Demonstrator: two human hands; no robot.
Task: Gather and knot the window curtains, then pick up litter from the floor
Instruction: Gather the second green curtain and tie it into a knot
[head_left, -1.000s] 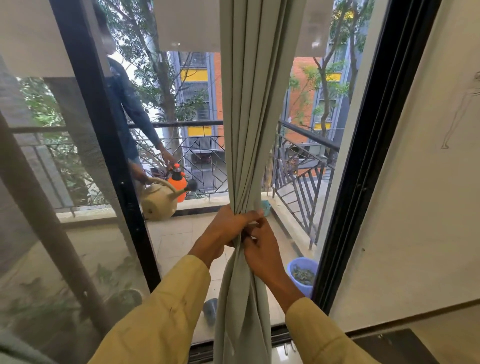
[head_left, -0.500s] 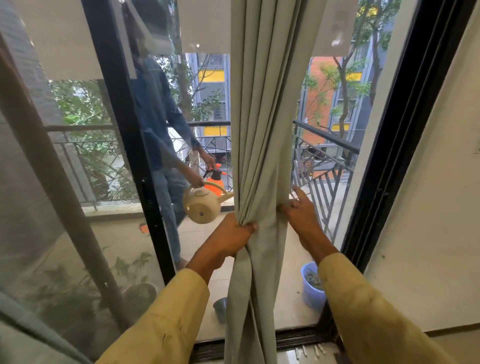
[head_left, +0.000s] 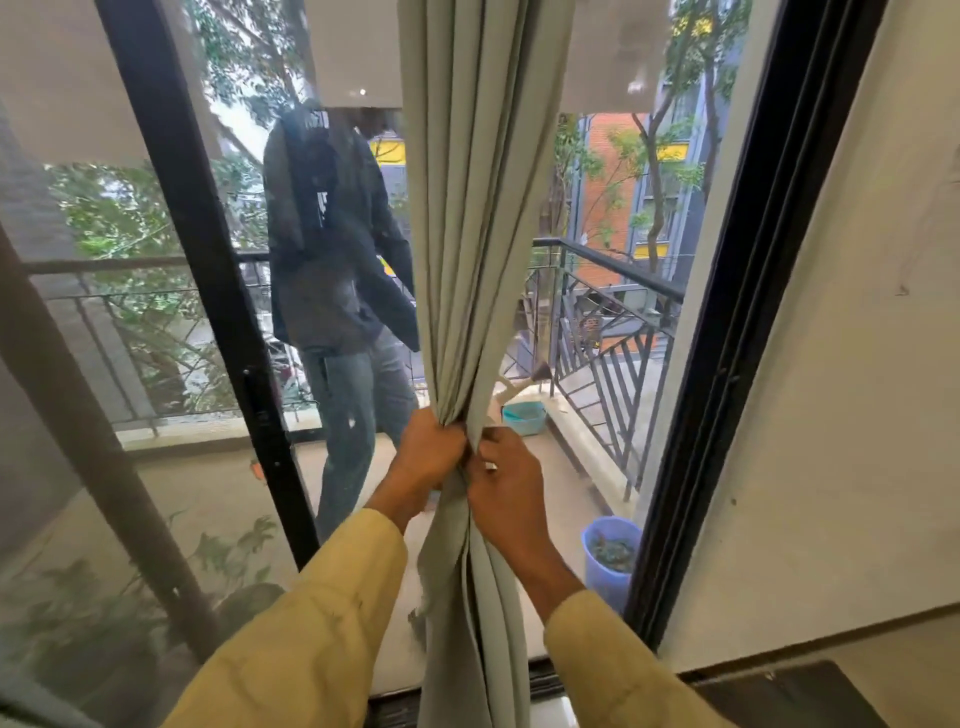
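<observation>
Right, I count 1 curtain (head_left: 467, 234) on my feed: grey-green, hanging straight down mid-pic in front of the glass. Its pleats are pulled into 1 tight neck low down, then fall loose below.

There are 2 hands on it, both at that neck and touching each other. The left hand (head_left: 426, 457) sits on the curtain's left side w/ fingers curled right round the bunched folds, a firm hold. The right hand (head_left: 506, 483) is on the curtain's right side, fingers nipping the cloth's edge just beside the left knuckles. So both are clamped on fabric, neither free. 2 yellow sleeves (head_left: 311, 623) run up to them, 1 each side of the loose tail. Cloth is gathered only, not yet knotted.

Left of the curtain is 1 black left frame post (head_left: 221, 291). Behind the glass 1 person (head_left: 337, 260) in dark jacket & jeans stands on the balcony, partly hidden by the folds.

Right of the curtain, outside:
- 1 teal tub (head_left: 523, 423) near the neck
- 1 blue bucket (head_left: 595, 582) lower down w/ leafy bits inside
- 1 black railing (head_left: 618, 267) behind both

Further right comes 1 right frame post (head_left: 727, 338), then pale wall (head_left: 857, 415).
</observation>
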